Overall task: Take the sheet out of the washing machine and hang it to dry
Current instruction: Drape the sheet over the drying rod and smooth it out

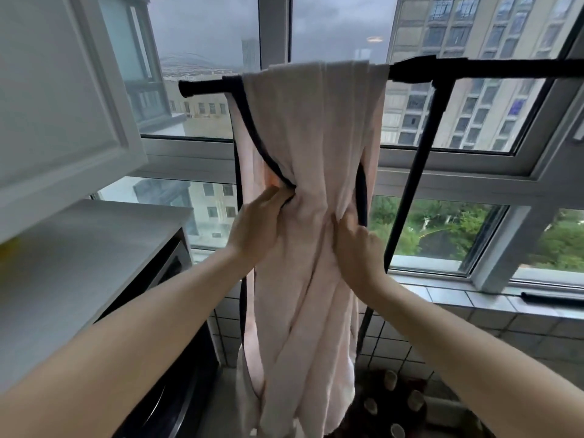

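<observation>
Fingers of both the left hand (256,229) and right hand (355,245) pinched the bunched sheet (309,128); spreading it evenly along the rail (474,69) would aid drying.

Big multi-pane window (341,26) w/ white frames across the back; grey overcast sky, tall apt blocks (474,90) outside, green trees (442,229) below at right. White cabinet door (57,99) upper left, white counter (79,248) beneath it. Tiled sill (442,298) and wall tiles (395,346) under the window. Light dim, flat daylight.
</observation>
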